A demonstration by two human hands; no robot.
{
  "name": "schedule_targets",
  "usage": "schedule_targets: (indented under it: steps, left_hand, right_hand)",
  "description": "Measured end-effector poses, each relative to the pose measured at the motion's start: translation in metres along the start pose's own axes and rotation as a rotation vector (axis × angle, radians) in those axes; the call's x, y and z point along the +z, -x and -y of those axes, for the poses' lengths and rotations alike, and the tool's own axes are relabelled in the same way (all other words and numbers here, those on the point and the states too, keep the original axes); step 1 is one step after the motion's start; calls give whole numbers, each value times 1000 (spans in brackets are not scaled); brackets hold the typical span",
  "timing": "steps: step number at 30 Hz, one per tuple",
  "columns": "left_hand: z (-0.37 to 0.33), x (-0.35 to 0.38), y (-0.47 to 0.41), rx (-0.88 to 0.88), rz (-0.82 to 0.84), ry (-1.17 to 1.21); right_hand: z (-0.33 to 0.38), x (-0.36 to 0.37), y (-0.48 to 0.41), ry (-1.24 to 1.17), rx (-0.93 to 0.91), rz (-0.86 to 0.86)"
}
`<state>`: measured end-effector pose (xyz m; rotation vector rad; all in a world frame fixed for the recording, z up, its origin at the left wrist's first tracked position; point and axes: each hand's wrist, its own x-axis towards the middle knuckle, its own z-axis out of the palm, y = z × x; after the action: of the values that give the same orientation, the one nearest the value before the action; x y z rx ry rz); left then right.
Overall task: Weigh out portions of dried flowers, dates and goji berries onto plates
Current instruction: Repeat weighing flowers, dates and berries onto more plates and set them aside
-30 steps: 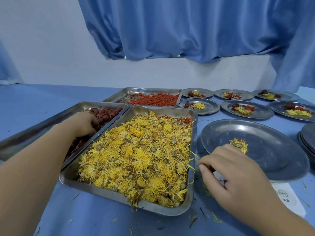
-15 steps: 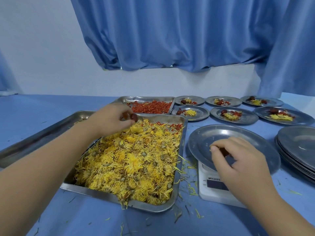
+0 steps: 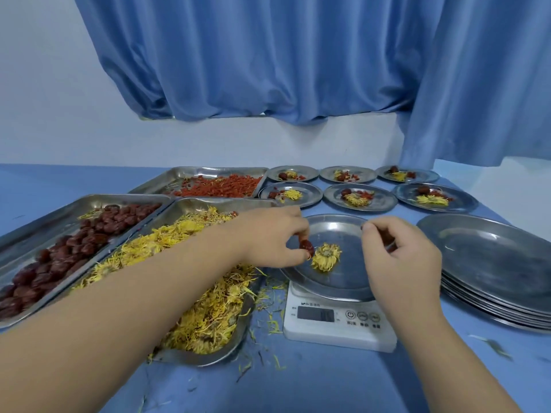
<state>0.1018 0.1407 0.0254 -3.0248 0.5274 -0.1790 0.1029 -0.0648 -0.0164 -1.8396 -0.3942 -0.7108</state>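
A steel plate (image 3: 340,228) sits on a white digital scale (image 3: 337,321) with one yellow dried flower (image 3: 326,257) on it. My left hand (image 3: 268,236) reaches across the flower tray and pinches a dark red date (image 3: 307,247) just above the plate's left side, beside the flower. My right hand (image 3: 402,257) hovers over the plate's right side, its fingers curled round a small dark red piece of fruit that is mostly hidden. Supply trays lie to the left: dried flowers (image 3: 185,234), dates (image 3: 74,242), goji berries (image 3: 220,189).
Several filled small plates (image 3: 359,198) stand in two rows at the back right. A stack of empty steel plates (image 3: 492,257) lies right of the scale. Loose petals litter the blue cloth near the scale. A blue curtain hangs behind the table.
My left hand has left the date tray with a date, crossed the flower tray and reached the plate on the scale. My right hand stays over the plate.
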Motion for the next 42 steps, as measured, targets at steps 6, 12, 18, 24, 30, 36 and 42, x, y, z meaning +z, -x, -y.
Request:
schedule_targets:
  steps: [6, 12, 18, 24, 30, 36, 42]
  left_hand:
    - [8, -6, -10, -6, 110, 57]
    - [34, -11, -23, -1, 74, 90]
    - [92, -18, -29, -129, -39, 131]
    - [163, -7, -21, -501, -249, 301]
    - [233, 11, -52, -666, -161, 225]
    - [262, 30, -86, -740, 41, 100]
    - [271, 44, -110, -894, 62, 10]
  right_hand:
    - [6, 5, 6, -18, -11, 27]
    - [22, 15, -25, -18, -31, 226]
    - [22, 27, -79, 58, 15, 523]
    - [15, 46, -110, 154, 0, 628]
    - [-4, 64, -131, 161, -2, 641]
    - [-22, 71, -136, 145, -31, 692]
    - [-30, 75, -137, 144, -71, 677]
